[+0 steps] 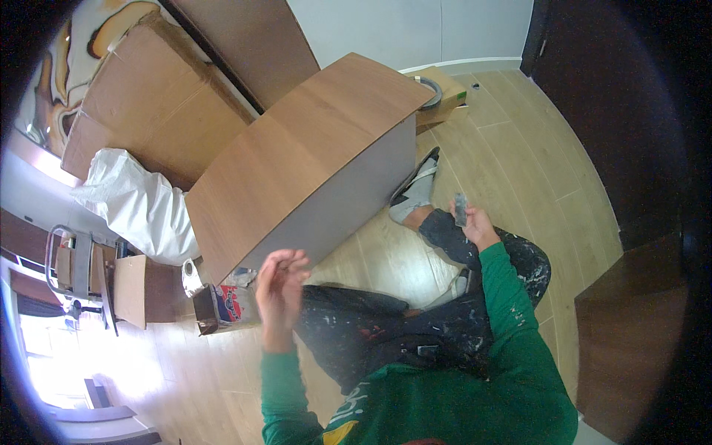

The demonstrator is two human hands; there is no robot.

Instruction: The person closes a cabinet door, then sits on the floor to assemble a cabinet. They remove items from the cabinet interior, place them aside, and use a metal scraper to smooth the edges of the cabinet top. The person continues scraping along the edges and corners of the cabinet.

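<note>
Floor: pale wood-look planks (571, 200); person sat on them, knees bent apart, in a green sweatshirt (415, 404) and paint-spotted dark trousers (371, 326).
Cabinet-like unit: wood-grain top (319, 126), grey side (345, 196); stood in front of the person, one foot just beside it.
Cardboard: large brown sheet (163, 96), tilted, beyond the unit's left side.
Sack: white, crumpled (137, 204), between cardboard and unit.
Brown carton: long box (447, 110) by the unit's far right corner.
Printed carton: small, red and blue (230, 302), near the left hand.
Tape roll: grey ring (432, 94), at the brown carton; on or against it, could not tell.
Left hand: raised (280, 288), near the unit's closest corner; fingers loosely curved, close together, blurred; no hold seen.
Right hand: above the shin (477, 225); thumb and fingers pinched the grey piece.
Grey piece: small, flat, oblong (460, 210), upright in the right hand, clear of the unit.
</note>
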